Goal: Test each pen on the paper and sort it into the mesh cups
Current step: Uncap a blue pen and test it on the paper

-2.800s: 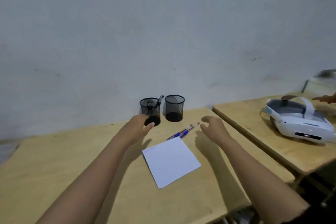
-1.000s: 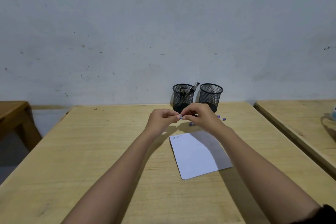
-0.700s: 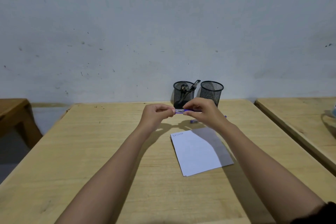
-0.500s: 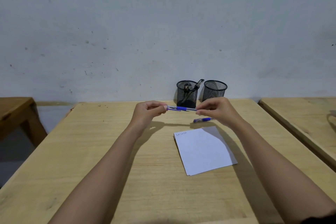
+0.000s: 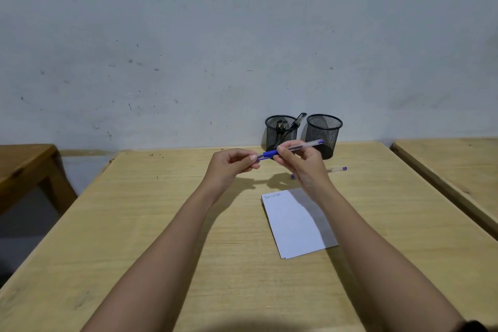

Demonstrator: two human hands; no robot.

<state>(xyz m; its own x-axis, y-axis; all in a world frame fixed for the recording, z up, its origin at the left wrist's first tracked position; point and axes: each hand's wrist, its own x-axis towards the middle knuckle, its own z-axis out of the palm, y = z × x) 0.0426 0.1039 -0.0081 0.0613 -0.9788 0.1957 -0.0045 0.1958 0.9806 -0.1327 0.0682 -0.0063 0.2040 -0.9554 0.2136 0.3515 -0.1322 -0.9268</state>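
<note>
A blue pen (image 5: 293, 148) is held above the table between both hands. My left hand (image 5: 229, 167) pinches its tip end. My right hand (image 5: 301, 164) grips its clear barrel. Beneath them lies a white paper (image 5: 293, 226) with blue scribbles along its top edge. Another blue pen (image 5: 335, 170) rests on the table behind my right hand, partly hidden by it. Two black mesh cups stand at the wall: the left cup (image 5: 280, 133) holds several dark pens, while the right cup (image 5: 324, 135) shows no pens.
The work sits on a light wooden table (image 5: 161, 224). A second table (image 5: 458, 170) stands close on the right with a narrow gap between. A darker wooden table (image 5: 24, 167) is at the left. A grey wall runs behind.
My hands picked one blue pen off the table, raised it, and my right hand shifted along the barrel. The pen now tilts up to the right. The view swung from right to centre.
</note>
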